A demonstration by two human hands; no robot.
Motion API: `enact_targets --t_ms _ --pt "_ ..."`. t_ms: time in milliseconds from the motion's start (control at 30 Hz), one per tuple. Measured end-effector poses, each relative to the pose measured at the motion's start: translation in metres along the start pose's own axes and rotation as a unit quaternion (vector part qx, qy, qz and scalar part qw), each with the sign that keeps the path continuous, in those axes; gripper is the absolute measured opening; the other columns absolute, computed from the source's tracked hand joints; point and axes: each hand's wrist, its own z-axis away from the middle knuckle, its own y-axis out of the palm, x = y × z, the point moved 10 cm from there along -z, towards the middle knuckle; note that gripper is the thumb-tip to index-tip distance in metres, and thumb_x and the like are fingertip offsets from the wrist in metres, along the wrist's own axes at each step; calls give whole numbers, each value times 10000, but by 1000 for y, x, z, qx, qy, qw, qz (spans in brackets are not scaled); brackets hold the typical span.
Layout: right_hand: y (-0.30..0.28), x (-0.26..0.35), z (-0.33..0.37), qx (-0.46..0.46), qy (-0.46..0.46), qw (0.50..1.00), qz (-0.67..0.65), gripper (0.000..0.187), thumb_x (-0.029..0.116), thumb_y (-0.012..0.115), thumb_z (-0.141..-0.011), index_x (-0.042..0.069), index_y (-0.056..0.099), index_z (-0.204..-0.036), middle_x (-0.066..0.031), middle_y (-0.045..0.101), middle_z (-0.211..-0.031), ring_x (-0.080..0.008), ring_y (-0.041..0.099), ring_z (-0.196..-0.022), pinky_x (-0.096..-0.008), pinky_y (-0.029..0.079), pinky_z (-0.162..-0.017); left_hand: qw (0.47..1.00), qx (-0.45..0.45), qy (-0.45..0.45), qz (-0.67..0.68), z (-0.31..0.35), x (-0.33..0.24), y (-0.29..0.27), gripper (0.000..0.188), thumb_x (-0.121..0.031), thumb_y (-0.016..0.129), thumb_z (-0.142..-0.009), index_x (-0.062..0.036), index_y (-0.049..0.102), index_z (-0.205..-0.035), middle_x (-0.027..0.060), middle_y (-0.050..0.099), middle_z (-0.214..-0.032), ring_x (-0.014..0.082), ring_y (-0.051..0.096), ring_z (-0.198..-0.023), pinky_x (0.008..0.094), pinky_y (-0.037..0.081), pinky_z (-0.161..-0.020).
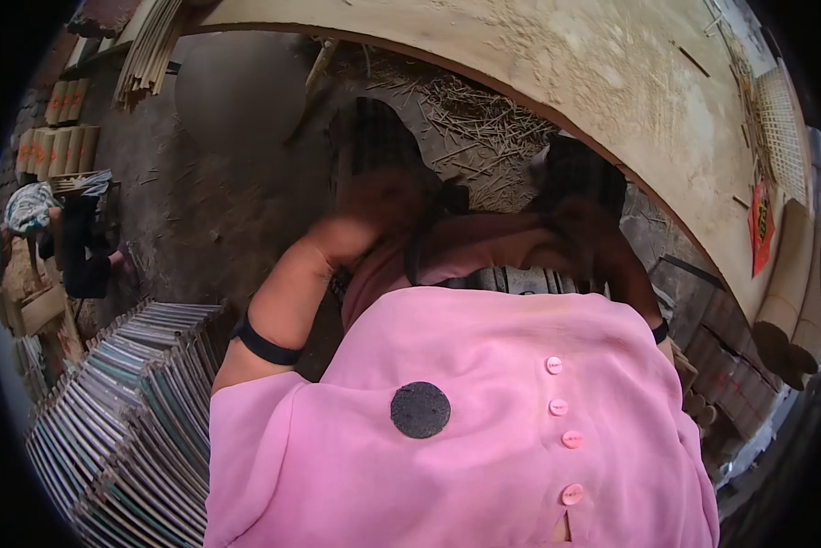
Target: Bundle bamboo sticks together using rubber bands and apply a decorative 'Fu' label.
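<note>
Over my lap, my left hand (383, 205) is bent inward at the waist, smeared by motion, its fingers not clear. My right hand (582, 219) is on the other side of the waist, deep in shadow, and its fingers are hidden too. Between them a dark strap (417, 247) hangs in a loop over the bunched hem of my pink shirt (484, 365). Just below the bunched cloth shows a grey and black item (511, 280), partly covered, whose kind I cannot make out. Whether either hand holds anything does not show.
A large wooden board (557, 55) curves across the front and right. Thin sticks (484, 128) litter the floor beneath it. Racked slats (127, 411) stand at lower left, and bamboo poles (785, 274) at right. Another person (82, 242) is at far left, near rolled bundles (59, 151).
</note>
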Motion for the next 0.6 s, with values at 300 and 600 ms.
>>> enact_targets --t_ms 300,600 --pt "-28 67 81 -141 -94 937 -306 117 89 622 -809 31 580 -902 -60 598 -882 -171 582 -874 -298 466 -773 982 -100 22 -161 14 -6 -18 351 -206 649 -860 -4 589 -1140 109 658 -1028 232 651 -851 338 505 -785" --pt "-16 87 64 -40 -162 927 -335 223 170 647 -804 17 588 -955 -100 627 -992 -197 582 -982 -319 439 -885 970 139 52 -193 -5 -28 50 323 -209 558 -858 -28 610 -1120 187 629 -1053 314 602 -983 377 462 -880"
